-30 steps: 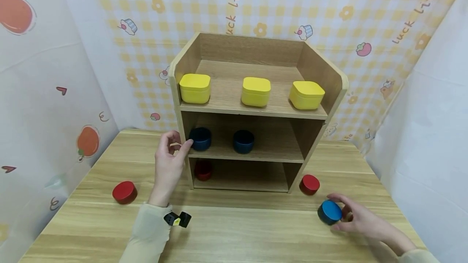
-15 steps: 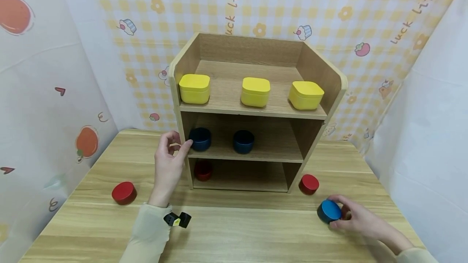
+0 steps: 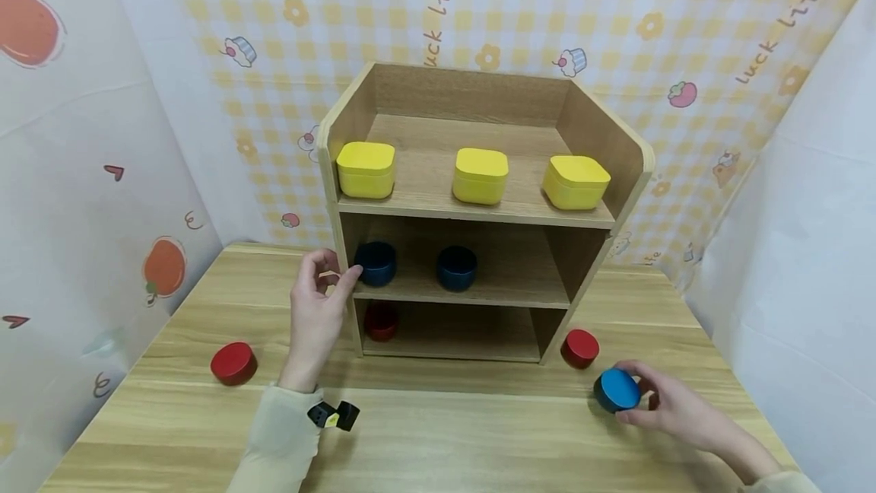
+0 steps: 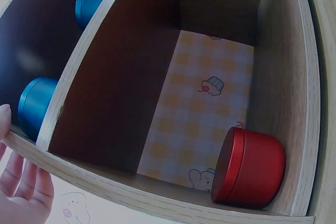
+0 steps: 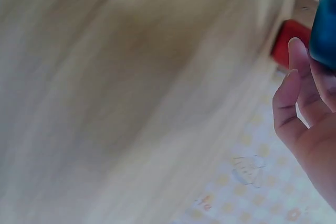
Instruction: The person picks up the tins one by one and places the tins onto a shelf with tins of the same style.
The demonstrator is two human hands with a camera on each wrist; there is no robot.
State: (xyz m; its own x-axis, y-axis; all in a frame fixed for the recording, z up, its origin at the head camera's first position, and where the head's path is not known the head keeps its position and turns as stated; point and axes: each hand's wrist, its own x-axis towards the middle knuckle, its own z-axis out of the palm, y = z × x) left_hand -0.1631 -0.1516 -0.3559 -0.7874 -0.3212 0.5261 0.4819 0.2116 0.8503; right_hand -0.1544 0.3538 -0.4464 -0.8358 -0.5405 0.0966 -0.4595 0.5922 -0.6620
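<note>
My left hand point(image 3: 318, 318) grips the left side panel of a wooden shelf unit point(image 3: 472, 211), thumb at its front edge and the other fingers round the outside. My right hand point(image 3: 677, 405) pinches a round blue tin point(image 3: 618, 390) by its side, low over the table at the right, its flat top tilted a little. On the middle shelf sit two more blue tins, a left one point(image 3: 376, 265) close to my left thumb and a central one point(image 3: 456, 268). A red tin point(image 4: 249, 169) stands at the left end of the bottom shelf.
Three yellow square boxes with rounded corners, one of them the middle box point(image 3: 480, 176), line the top shelf. One red tin point(image 3: 580, 348) stands between the shelf unit and my right hand; another red tin point(image 3: 234, 363) is on the table point(image 3: 438, 440) at the left.
The blue tin in my right hand has risen slightly and tilted, its top now turned more toward the head camera. My left hand stays on the shelf's side panel.
</note>
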